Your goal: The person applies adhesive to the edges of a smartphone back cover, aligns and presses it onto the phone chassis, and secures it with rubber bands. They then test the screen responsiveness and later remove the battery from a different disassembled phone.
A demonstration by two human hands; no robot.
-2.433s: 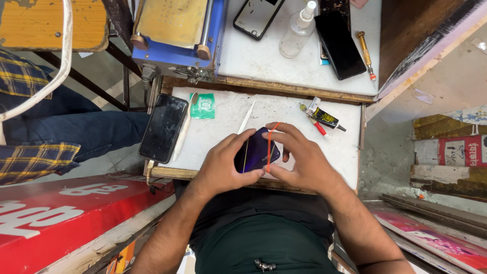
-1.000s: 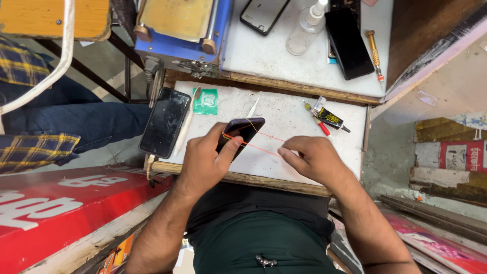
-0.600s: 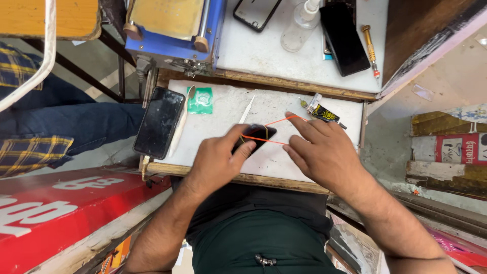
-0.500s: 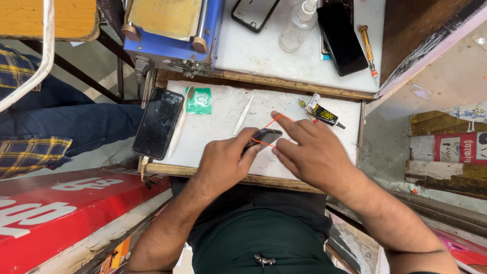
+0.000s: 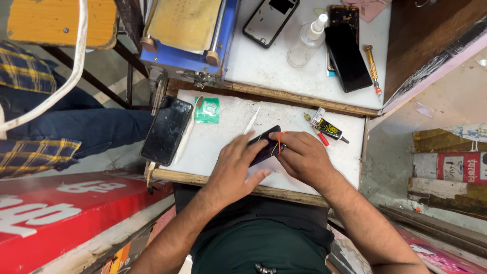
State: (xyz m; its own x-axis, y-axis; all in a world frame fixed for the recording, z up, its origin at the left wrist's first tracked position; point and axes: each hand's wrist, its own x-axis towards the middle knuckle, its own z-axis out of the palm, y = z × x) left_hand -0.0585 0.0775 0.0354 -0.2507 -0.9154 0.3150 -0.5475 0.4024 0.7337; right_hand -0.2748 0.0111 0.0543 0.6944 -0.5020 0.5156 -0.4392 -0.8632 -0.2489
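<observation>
Gripped from both sides: left hand (image 5: 237,170) clasping the lower left end of a dark phone (image 5: 265,144), right hand (image 5: 303,158) pinching its upper right end, where an orange band (image 5: 279,143) wraps it. Lying just right of frame centre on a white board (image 5: 223,137), long axis running lower left to upper right, upper end pointing toward a small glue tube (image 5: 328,129). Thin yellow lines crossing its face. Lower half hidden under fingers; cannot tell whether face up or down. Left of the hands, another dark phone (image 5: 166,130) overhanging the board edge, beside a green packet (image 5: 207,110). White pick (image 5: 252,120) partly hidden behind the held phone.
</observation>
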